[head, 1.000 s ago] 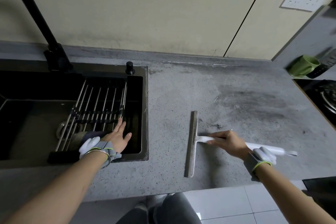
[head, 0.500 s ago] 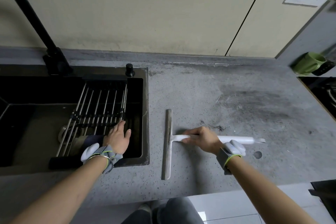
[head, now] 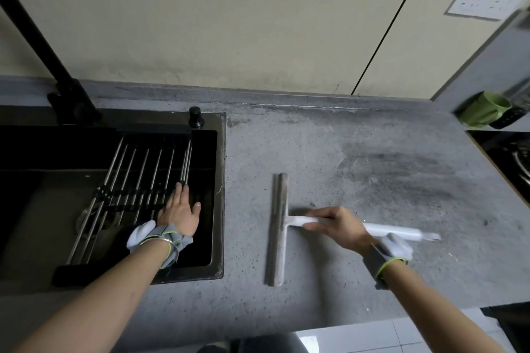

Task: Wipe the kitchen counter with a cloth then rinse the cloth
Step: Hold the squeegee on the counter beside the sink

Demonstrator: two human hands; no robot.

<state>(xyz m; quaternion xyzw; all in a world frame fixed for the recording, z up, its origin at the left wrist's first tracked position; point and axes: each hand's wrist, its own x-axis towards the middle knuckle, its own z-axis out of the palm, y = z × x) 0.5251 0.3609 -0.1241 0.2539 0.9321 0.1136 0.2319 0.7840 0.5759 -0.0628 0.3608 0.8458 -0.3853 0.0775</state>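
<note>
Head view, left to right: left hand (head: pixel 180 210) flat, fingers straight, on the rack (head: pixel 137 180) over the sink (head: pixel 219 195), possibly a dark cloth (head: pixel 122 241) under its wrist, while right hand (head: pixel 337 226) grips the squeegee (head: pixel 277 226) handle on the counter (head: pixel 358 169).

Speckled grey counter (head: pixel 329 152), black sink (head: pixel 219 195), black faucet (head: pixel 43 51), white squeegee (head: pixel 278 226), green mug (head: pixel 484 109), beige wall (head: pixel 229 23)

We see a grey speckled counter (head: pixel 358 149). A squeegee (head: pixel 277 228) lies flat near its centre, blade toward nine o'clock. At two o'clock sits a green mug (head: pixel 484 108); a black sink (head: pixel 219 195) is sunk in at nine o'clock.
</note>
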